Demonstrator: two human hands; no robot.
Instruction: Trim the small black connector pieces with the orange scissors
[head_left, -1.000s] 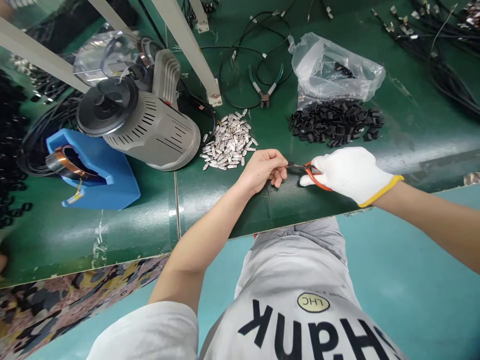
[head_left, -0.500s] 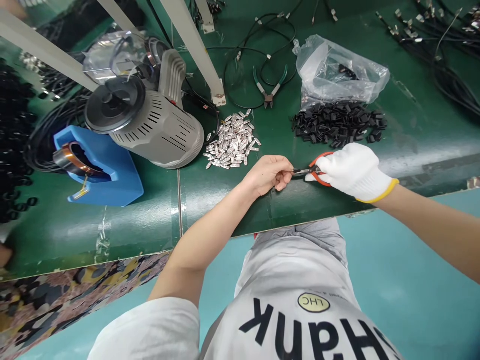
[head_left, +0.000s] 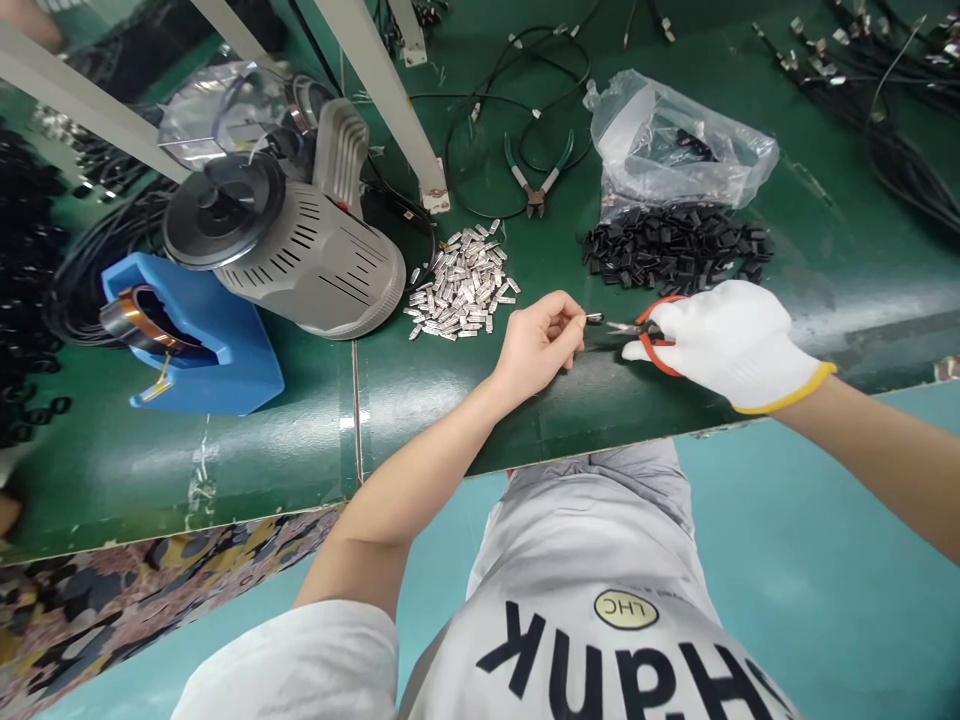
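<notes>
My bare left hand (head_left: 538, 345) pinches a small dark part (head_left: 593, 319) between thumb and fingertips, just above the green bench (head_left: 450, 400). My right hand (head_left: 731, 340), in a white glove with a yellow cuff, grips orange-handled pliers (head_left: 651, 333) whose tip points left at the part, a short gap away. A heap of small silver metal pieces (head_left: 465, 282) lies just left of my left hand. A heap of small black parts (head_left: 675, 250) lies beyond my right hand.
A grey machine with a black disc (head_left: 289, 235) and a blue tape holder (head_left: 195, 345) stand at the left. Green-handled cutters (head_left: 534, 180), black cables (head_left: 517, 90), a clear plastic bag (head_left: 675, 140) and a metal frame leg (head_left: 390, 100) lie farther back.
The pliers' tip was at my left fingers; my right hand has drawn it back to the right, opening a gap. My left hand keeps the small part pinched.
</notes>
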